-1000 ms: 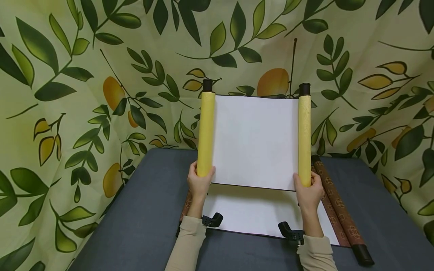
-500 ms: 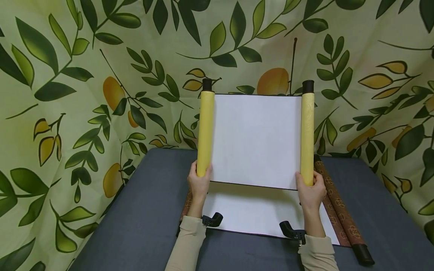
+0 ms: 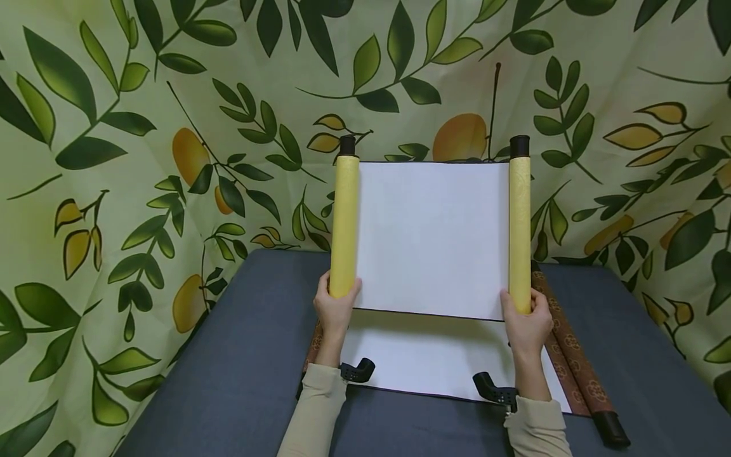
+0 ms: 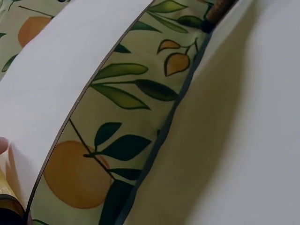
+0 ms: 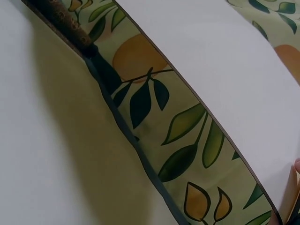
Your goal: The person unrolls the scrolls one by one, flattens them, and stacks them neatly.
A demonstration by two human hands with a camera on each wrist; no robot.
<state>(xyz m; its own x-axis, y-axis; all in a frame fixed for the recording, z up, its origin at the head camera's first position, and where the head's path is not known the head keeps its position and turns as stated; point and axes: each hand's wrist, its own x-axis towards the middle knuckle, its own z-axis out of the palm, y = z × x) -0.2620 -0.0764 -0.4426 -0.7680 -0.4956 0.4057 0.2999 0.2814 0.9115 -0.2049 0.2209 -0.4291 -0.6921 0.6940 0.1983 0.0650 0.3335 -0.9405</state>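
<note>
Blank white scroll with textured yellow rollers (image 3: 434,238), held up unrolled in both hands

Item 1. The scroll: a plain white sheet, thin dark edging top and bottom, raised in front of me clear of the table. Its left yellow roller (image 3: 344,228) and right yellow roller (image 3: 520,235) stand nearly upright, well apart, each topped by a black cylindrical end cap (image 3: 520,146).

Item 2. My left hand (image 3: 335,308): gripping the lower end of the left roller, thumb on the side toward the sheet.

Item 3. My right hand (image 3: 528,324): gripping the lower end of the right roller likewise, thumb toward the sheet.

Item 4. Second scroll, white sheet with brown patterned rollers (image 3: 428,355): lying spread on the table below the first, which hides its far part from my head view. Its right roller, black-capped, slants beyond my right hand.

Item 5. Black angled wrist mounts (image 3: 358,370), one per wrist, by my beige sleeves (image 3: 320,406).

Item 6. Blue-grey cloth-covered table (image 3: 228,355).

Item 7. Pale fabric backdrop printed with green leaves and orange fruit (image 3: 400,38).
</note>
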